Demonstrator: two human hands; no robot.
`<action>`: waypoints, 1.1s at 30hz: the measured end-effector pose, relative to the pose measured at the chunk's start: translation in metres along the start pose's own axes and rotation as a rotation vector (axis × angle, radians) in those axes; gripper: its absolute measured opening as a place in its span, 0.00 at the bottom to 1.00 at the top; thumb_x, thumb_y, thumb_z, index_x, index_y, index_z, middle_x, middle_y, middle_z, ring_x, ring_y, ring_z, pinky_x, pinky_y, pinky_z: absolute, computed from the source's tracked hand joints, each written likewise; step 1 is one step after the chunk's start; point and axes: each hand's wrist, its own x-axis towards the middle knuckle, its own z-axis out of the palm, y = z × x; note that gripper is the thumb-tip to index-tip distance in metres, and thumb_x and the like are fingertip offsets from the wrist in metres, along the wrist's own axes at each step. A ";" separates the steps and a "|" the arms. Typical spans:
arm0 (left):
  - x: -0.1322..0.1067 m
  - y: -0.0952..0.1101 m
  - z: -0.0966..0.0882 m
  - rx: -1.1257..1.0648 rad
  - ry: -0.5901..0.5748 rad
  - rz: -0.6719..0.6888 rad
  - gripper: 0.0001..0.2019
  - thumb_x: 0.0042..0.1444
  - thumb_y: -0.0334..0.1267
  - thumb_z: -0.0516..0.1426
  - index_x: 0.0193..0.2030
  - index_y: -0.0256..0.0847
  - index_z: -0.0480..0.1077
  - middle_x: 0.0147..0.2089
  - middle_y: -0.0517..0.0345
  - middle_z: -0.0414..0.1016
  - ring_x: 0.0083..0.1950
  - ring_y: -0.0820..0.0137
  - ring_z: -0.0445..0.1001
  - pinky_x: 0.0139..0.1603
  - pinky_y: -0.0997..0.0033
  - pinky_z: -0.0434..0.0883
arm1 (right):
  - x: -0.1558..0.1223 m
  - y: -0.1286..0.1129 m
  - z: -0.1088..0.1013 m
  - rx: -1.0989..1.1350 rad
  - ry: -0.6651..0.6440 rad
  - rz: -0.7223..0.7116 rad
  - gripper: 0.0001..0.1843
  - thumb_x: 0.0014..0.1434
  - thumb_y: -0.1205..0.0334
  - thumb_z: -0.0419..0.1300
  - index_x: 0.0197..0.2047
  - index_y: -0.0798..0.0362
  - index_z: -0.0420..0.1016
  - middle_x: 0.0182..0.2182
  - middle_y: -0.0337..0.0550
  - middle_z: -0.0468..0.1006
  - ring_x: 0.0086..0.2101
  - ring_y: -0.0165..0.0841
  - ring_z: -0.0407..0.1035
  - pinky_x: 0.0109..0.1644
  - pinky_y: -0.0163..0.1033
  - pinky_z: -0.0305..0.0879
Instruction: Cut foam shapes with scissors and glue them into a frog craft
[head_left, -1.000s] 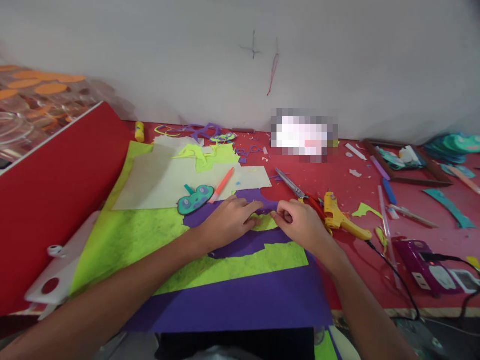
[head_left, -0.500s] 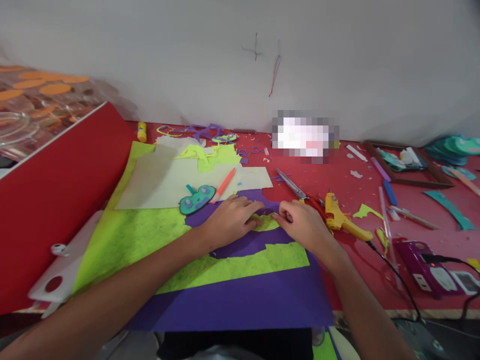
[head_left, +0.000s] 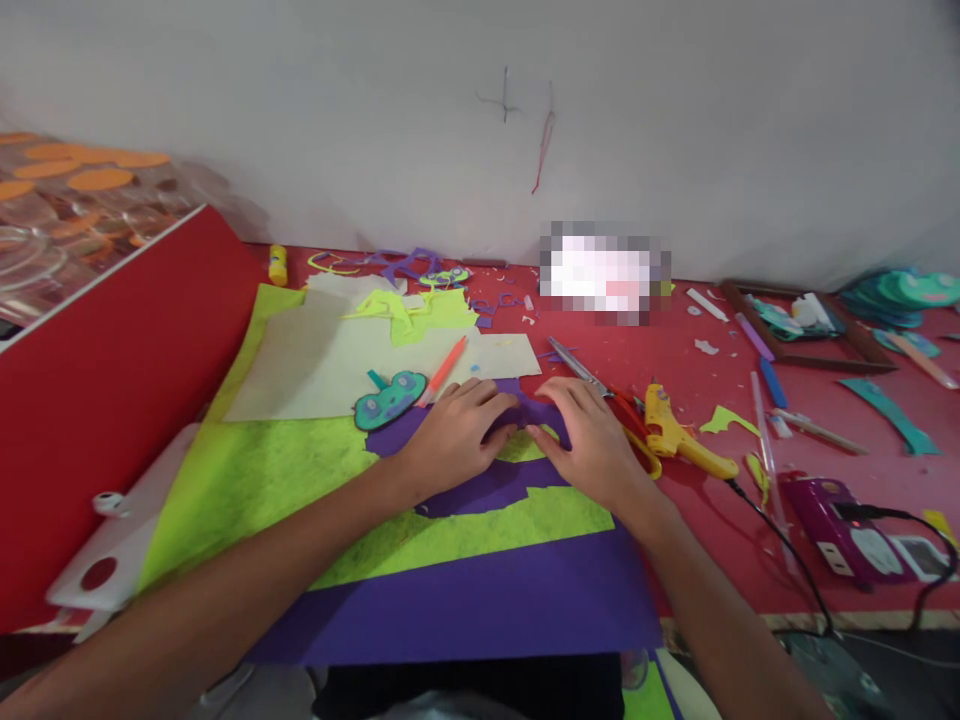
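Note:
My left hand and my right hand face each other over a purple felt piece. Thumbs and fingers of both are curled in on its far edge, which bends up between them. Just under my thumbs a small yellow-green piece shows, partly hidden. Beneath lies a large yellow-green felt sheet, over a purple sheet at the table's front edge. A teal frog-face cutout and an orange marker rest beyond my left hand.
Scissors and a yellow glue gun with a black cord lie right of my hands. Farther right are a purple power box and a brown frame. A red panel slants along the left; a wall stands behind.
My right hand's fingers have opened outward and reached farther over the purple felt, whose edge now rises between both hands. My left hand has hardly moved. The view has shifted slightly.

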 end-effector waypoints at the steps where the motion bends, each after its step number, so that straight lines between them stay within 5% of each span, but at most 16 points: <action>1: 0.000 0.001 0.000 0.008 -0.011 -0.003 0.11 0.67 0.38 0.55 0.53 0.40 0.72 0.46 0.51 0.75 0.50 0.59 0.73 0.51 0.57 0.68 | 0.000 -0.001 0.002 -0.008 -0.011 -0.014 0.20 0.67 0.57 0.58 0.60 0.53 0.66 0.57 0.55 0.73 0.59 0.49 0.64 0.63 0.54 0.62; 11: -0.005 0.021 0.006 0.196 -0.019 -0.039 0.16 0.63 0.35 0.54 0.56 0.36 0.69 0.46 0.48 0.73 0.49 0.54 0.71 0.48 0.52 0.65 | -0.001 -0.020 0.008 -0.125 -0.061 -0.068 0.34 0.63 0.67 0.54 0.72 0.57 0.57 0.68 0.58 0.64 0.69 0.51 0.53 0.71 0.61 0.54; 33: -0.005 0.024 0.009 0.271 -0.026 -0.045 0.12 0.67 0.37 0.51 0.53 0.38 0.69 0.44 0.49 0.72 0.48 0.55 0.70 0.47 0.54 0.64 | -0.004 -0.006 0.009 -0.229 -0.114 -0.084 0.33 0.65 0.66 0.53 0.73 0.56 0.57 0.71 0.57 0.58 0.71 0.52 0.47 0.72 0.63 0.49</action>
